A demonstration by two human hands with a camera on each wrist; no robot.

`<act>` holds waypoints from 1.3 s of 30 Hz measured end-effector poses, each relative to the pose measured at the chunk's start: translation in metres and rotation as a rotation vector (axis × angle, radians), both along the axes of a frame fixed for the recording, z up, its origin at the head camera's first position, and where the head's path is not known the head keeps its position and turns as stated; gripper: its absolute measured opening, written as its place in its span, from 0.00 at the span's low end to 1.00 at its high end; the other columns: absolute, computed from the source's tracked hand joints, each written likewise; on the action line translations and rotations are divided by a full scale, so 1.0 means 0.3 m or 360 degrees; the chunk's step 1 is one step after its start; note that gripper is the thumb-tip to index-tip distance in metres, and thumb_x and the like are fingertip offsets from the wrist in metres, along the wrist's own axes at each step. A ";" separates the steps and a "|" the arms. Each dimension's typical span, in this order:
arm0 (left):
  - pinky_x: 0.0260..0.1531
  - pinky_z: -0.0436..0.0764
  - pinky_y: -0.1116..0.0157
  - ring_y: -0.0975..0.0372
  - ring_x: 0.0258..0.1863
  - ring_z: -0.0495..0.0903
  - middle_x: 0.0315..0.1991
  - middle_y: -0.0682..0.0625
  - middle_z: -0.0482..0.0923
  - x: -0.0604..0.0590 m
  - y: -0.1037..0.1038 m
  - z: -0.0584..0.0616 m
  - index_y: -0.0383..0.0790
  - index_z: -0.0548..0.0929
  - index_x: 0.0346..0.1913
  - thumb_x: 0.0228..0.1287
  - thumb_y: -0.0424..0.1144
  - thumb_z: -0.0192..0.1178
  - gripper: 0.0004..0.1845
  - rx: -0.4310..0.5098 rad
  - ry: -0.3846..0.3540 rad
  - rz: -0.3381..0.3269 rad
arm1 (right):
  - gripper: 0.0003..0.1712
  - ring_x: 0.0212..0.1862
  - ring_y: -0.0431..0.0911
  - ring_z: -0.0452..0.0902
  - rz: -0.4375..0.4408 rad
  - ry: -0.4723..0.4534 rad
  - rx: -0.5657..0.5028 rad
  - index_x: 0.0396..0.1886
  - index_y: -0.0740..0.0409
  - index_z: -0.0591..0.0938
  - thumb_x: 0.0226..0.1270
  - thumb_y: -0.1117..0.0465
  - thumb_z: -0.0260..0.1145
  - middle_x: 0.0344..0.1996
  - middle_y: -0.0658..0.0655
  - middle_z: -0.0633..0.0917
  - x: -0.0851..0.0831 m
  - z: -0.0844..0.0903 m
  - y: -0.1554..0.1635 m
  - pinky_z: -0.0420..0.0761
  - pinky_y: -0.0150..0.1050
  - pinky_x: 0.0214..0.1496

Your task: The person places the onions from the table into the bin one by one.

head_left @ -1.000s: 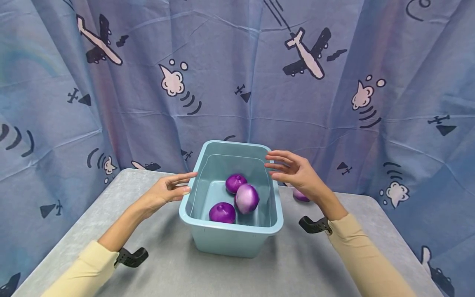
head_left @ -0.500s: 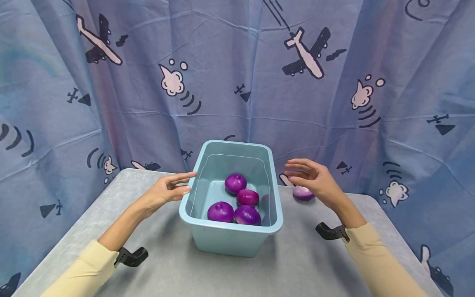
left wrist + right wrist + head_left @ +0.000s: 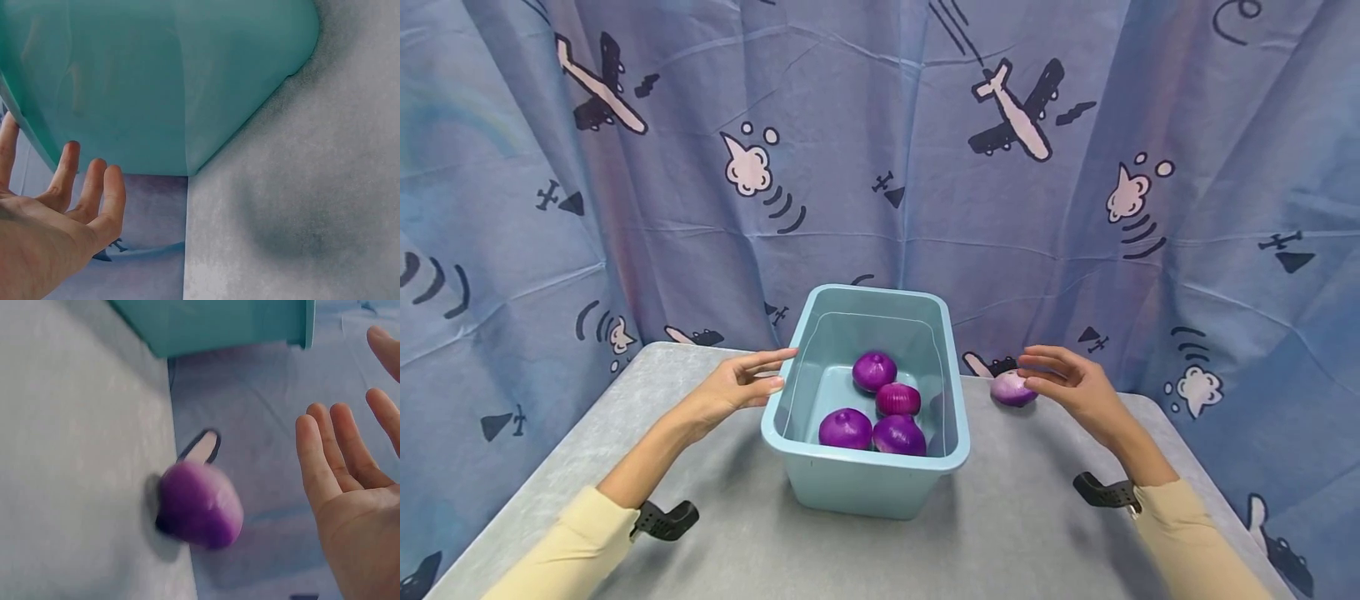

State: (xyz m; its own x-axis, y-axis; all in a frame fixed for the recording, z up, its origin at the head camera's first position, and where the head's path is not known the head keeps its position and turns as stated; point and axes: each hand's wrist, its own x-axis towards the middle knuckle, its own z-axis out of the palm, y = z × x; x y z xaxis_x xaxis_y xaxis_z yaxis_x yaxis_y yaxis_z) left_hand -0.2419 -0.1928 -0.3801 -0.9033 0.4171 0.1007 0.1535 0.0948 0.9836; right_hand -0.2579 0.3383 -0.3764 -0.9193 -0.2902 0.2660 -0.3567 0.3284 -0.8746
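A light blue plastic bin (image 3: 868, 483) stands on the table with several purple onions (image 3: 874, 372) lying on its floor. My left hand (image 3: 730, 390) is at the bin's left rim, fingers nearly straight and gripping nothing. In the left wrist view its fingers (image 3: 114, 194) lie beside the bin's outer wall (image 3: 125, 94). To the right of the bin, another purple onion (image 3: 1011, 389) with a paler side rests near the table's back edge. My right hand (image 3: 1075, 392) is just right of this onion, fingers relaxed and holding nothing; the right wrist view shows a gap between them.
The grey table (image 3: 722, 533) carries the bin near its middle. A blue curtain (image 3: 880, 208) printed with airplanes hangs close behind the table's back edge. Each wrist wears a black band-like mount (image 3: 666, 521).
The onion that was dropping inside the bin now lies among the others. My right hand has moved right, from the bin's right rim to the onion outside. The left hand stays put.
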 end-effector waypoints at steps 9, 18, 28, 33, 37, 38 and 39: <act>0.57 0.78 0.52 0.50 0.62 0.76 0.71 0.39 0.68 0.007 -0.002 -0.003 0.40 0.71 0.74 0.70 0.40 0.67 0.32 -0.0008 -0.0008 0.0021 | 0.29 0.57 0.38 0.78 -0.0157 -0.0038 0.0126 0.69 0.59 0.73 0.73 0.57 0.69 0.64 0.72 0.75 0.004 -0.076 0.088 0.78 0.28 0.53; 0.58 0.77 0.50 0.50 0.62 0.76 0.71 0.36 0.68 0.004 -0.005 -0.015 0.38 0.70 0.74 0.72 0.39 0.65 0.31 0.0001 0.0006 0.0011 | 0.40 0.63 0.56 0.76 -0.0273 -0.0124 0.0262 0.75 0.62 0.66 0.71 0.52 0.71 0.67 0.71 0.71 -0.011 -0.145 0.151 0.80 0.32 0.52; 0.59 0.76 0.49 0.49 0.62 0.76 0.70 0.35 0.67 0.007 0.000 -0.007 0.38 0.71 0.74 0.72 0.39 0.65 0.31 0.0006 -0.0008 0.0014 | 0.49 0.69 0.72 0.62 -0.0256 -0.0223 0.0262 0.80 0.63 0.55 0.70 0.56 0.72 0.72 0.76 0.60 -0.051 -0.193 0.141 0.69 0.68 0.62; 0.58 0.77 0.50 0.49 0.62 0.76 0.71 0.34 0.67 0.007 0.002 -0.005 0.38 0.70 0.74 0.72 0.39 0.65 0.31 0.0013 -0.0005 0.0008 | 0.51 0.69 0.72 0.61 -0.0247 -0.0246 0.0261 0.80 0.63 0.54 0.68 0.55 0.74 0.72 0.76 0.59 -0.080 -0.211 0.131 0.66 0.68 0.64; 0.58 0.77 0.51 0.48 0.62 0.76 0.70 0.34 0.66 0.005 0.003 -0.004 0.38 0.70 0.74 0.72 0.39 0.65 0.31 0.0016 -0.0006 0.0005 | 0.52 0.69 0.73 0.60 -0.0223 -0.0236 0.0245 0.79 0.64 0.55 0.67 0.56 0.75 0.71 0.76 0.61 -0.102 -0.223 0.122 0.64 0.69 0.66; 0.58 0.78 0.51 0.48 0.62 0.76 0.70 0.34 0.67 0.004 0.002 -0.004 0.38 0.71 0.74 0.72 0.39 0.65 0.31 0.0017 -0.0007 0.0005 | 0.51 0.69 0.73 0.61 -0.0214 -0.0226 0.0237 0.79 0.65 0.55 0.66 0.57 0.75 0.71 0.76 0.61 -0.107 -0.225 0.119 0.64 0.68 0.66; 0.57 0.78 0.52 0.48 0.63 0.75 0.70 0.34 0.67 0.004 0.002 -0.004 0.38 0.70 0.74 0.72 0.40 0.65 0.31 0.0018 -0.0007 0.0004 | 0.51 0.69 0.73 0.61 -0.0203 -0.0217 0.0226 0.79 0.65 0.55 0.66 0.58 0.75 0.71 0.77 0.61 -0.113 -0.228 0.117 0.64 0.68 0.66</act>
State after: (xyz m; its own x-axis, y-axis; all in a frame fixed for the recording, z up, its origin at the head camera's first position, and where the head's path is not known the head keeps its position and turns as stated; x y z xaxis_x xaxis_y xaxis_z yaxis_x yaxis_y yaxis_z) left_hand -0.2407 -0.1922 -0.3812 -0.9049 0.4134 0.1014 0.1487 0.0839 0.9853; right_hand -0.2919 0.3733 -0.4449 -0.9755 -0.1952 0.1015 -0.1862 0.4864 -0.8537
